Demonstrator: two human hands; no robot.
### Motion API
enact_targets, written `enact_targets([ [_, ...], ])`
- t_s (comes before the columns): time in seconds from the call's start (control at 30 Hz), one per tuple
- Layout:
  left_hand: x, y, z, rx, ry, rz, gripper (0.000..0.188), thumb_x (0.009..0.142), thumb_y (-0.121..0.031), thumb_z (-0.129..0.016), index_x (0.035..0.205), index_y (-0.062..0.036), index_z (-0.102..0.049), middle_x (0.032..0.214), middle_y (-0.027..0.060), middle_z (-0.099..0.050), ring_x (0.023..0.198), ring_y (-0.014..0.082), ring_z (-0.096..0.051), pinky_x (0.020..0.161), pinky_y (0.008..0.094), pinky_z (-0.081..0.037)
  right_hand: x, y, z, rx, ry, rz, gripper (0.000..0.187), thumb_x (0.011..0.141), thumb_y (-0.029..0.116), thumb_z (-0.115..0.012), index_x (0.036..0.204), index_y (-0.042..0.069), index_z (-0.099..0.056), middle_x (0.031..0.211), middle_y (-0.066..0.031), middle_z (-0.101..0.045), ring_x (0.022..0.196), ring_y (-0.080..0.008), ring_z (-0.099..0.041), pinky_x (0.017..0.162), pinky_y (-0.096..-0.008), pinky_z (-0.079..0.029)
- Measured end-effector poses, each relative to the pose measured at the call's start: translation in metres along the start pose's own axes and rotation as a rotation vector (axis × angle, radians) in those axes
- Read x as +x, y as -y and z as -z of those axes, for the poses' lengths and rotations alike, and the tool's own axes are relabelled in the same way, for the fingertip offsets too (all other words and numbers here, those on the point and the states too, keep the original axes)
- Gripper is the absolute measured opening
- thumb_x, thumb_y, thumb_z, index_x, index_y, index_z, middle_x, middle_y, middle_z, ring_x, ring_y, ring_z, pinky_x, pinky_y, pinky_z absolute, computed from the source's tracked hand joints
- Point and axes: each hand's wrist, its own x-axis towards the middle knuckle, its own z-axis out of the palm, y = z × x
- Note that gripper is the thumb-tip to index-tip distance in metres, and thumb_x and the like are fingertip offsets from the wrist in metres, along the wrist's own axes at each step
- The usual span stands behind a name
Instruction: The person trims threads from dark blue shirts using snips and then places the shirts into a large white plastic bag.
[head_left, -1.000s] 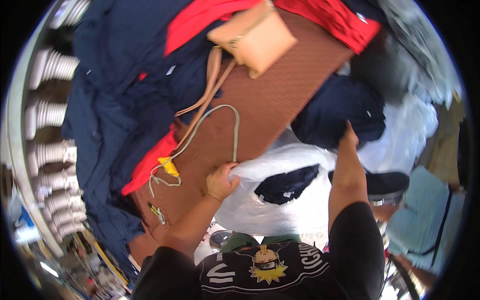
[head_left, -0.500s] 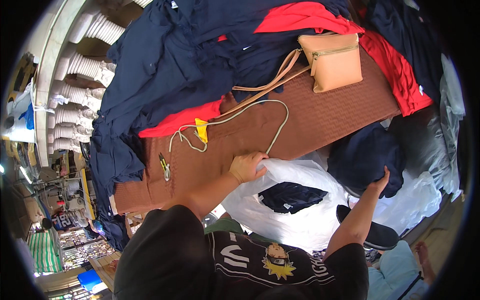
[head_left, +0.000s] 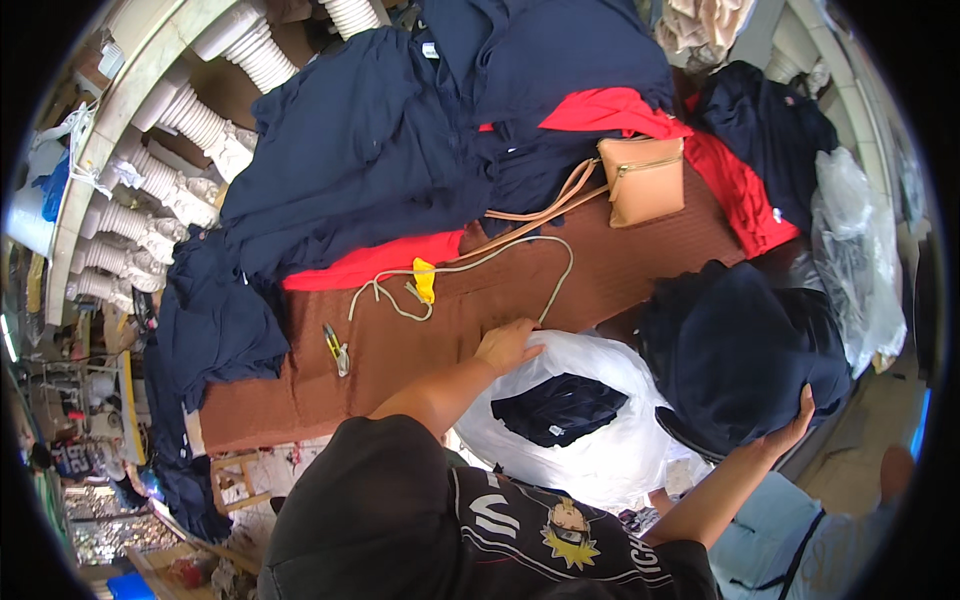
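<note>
My left hand (head_left: pixel 508 347) is closed on the rim of a white plastic bag (head_left: pixel 610 465), beside the near edge of the brown-covered table (head_left: pixel 480 320). Dark navy clothes (head_left: pixel 560 408) show through the bag's mouth. To the right of the bag, my right hand (head_left: pixel 788 428) grips the near right side of a large navy cloth bundle (head_left: pixel 740 350); the bundle hides part of my fingers. Bag and bundle are side by side. A pale cord (head_left: pixel 555 285) runs across the table to near my left hand.
Navy garments (head_left: pixel 350 140) and red cloth (head_left: pixel 375 262) cover the far side. A tan purse (head_left: pixel 645 180), yellow scrap (head_left: pixel 425 280) and thread snips (head_left: pixel 335 348) lie on the table. Clear plastic (head_left: pixel 860 260) hangs at right. Light-blue-clad legs (head_left: pixel 770 540) are close by at lower right.
My right hand has moved right and nearer with the navy bundle, which looks larger and covers most of the black sandal. My left hand stays on the bag's rim. The whole view has shifted slightly.
</note>
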Motion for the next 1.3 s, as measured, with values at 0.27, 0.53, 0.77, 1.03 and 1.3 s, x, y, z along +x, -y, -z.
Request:
enact_targets([
  [0.27, -0.062, 0.025, 0.038, -0.038, 0.072, -0.096, 0.065, 0.076, -0.025, -0.069, 0.132, -0.0097, -0.039, 0.117, 0.0146, -0.05, 0.111, 0.0335, -0.051, 0.088, 0.0449, -0.044, -0.112, -0.01, -0.145, -0.203, -0.027, 0.043, 0.039, 0.078, 0.021, -0.065, 0.106, -0.005, -0.062, 0.104, -0.0139, -0.065, 0.093, -0.024, -0.063, 0.087, -0.0339, -0.049],
  [0.53, -0.133, 0.076, 0.094, -0.129, 0.067, -0.243, 0.058, 0.079, -0.021, -0.065, 0.131, -0.0092, -0.043, 0.132, 0.0163, -0.041, 0.106, 0.0325, -0.055, 0.089, 0.042, -0.047, -0.194, -0.099, -0.441, -0.032, 0.486, 0.266, 0.034, 0.082, 0.019, -0.064, 0.108, -0.002, -0.062, 0.105, -0.0109, -0.065, 0.095, -0.0214, -0.062, 0.088, -0.032, -0.049],
  [0.77, -0.206, 0.156, 0.165, -0.327, 0.095, 0.022, 0.037, 0.083, -0.019, -0.063, 0.116, -0.0044, -0.057, 0.114, 0.0144, -0.057, 0.089, 0.0241, -0.063, 0.079, 0.0354, -0.051, -0.234, -0.313, -0.528, -0.589, 0.371, -0.013, 0.064, 0.069, 0.047, -0.074, 0.091, -0.012, -0.061, 0.082, -0.0158, -0.062, 0.065, -0.0221, -0.056, 0.06, -0.0332, -0.047],
  [1.03, -0.235, 0.192, 0.16, -0.442, 0.129, 0.154, 0.032, 0.084, -0.019, -0.062, 0.11, -0.0012, -0.061, 0.097, 0.0129, -0.067, 0.083, 0.0203, -0.065, 0.075, 0.0316, -0.051, -0.211, -0.433, -0.365, -0.694, 0.999, -0.521, 0.046, 0.084, 0.02, -0.066, 0.119, -0.005, -0.052, 0.103, -0.0138, -0.065, 0.081, -0.0187, -0.066, 0.067, -0.0289, -0.053],
  [1.3, -0.142, 0.133, 0.105, -0.621, 0.352, 0.038, 0.04, 0.082, -0.026, -0.067, 0.113, -0.0029, -0.06, 0.105, 0.0111, -0.066, 0.091, 0.0214, -0.064, 0.081, 0.0316, -0.05, -0.122, -0.205, -0.148, -1.0, 0.589, -0.145, 0.041, 0.091, 0.03, -0.057, 0.124, 0.005, -0.054, 0.108, -0.0076, -0.064, 0.09, -0.0155, -0.064, 0.08, -0.0278, -0.049],
])
